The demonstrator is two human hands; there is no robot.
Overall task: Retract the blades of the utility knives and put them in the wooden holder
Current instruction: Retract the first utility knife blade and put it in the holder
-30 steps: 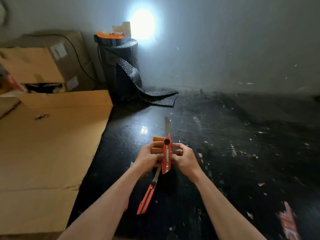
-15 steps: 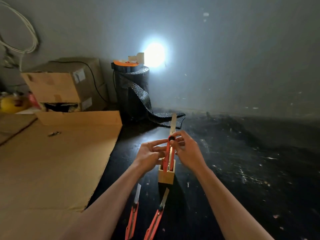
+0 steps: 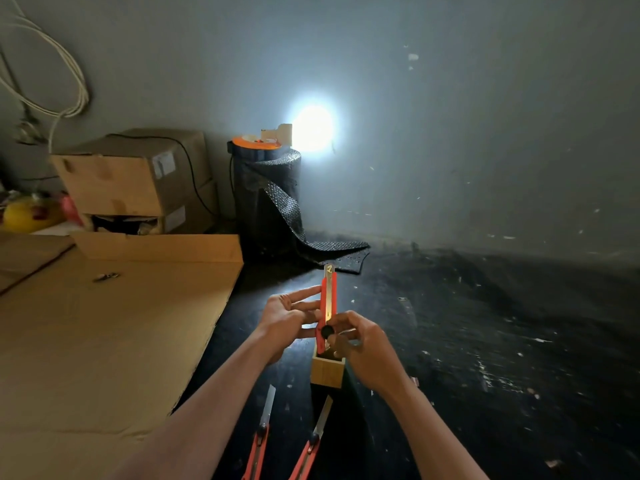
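Note:
I hold a red utility knife (image 3: 328, 306) upright above the small wooden holder (image 3: 327, 371) on the dark floor. Only a short tip of its blade shows at the top. My right hand (image 3: 360, 344) pinches the knife's lower part, thumb on the black slider knob. My left hand (image 3: 289, 315) steadies the knife body from the left with fingers stretched out. Two more red utility knives, one on the left (image 3: 260, 441) and one on the right (image 3: 311, 445), lie on the floor in front of the holder, both with long blades out.
A large flat cardboard sheet (image 3: 104, 341) covers the floor on the left. Behind it stand stacked cardboard boxes (image 3: 138, 181) and a black roll of mesh material (image 3: 266, 195) with a bright lamp on top by the wall. Dark, speckled floor (image 3: 485, 341) stretches right.
The slider knob has moved down the knife and most of the blade has gone back into the body. The view tilted up, so the holder and both floor knives now show.

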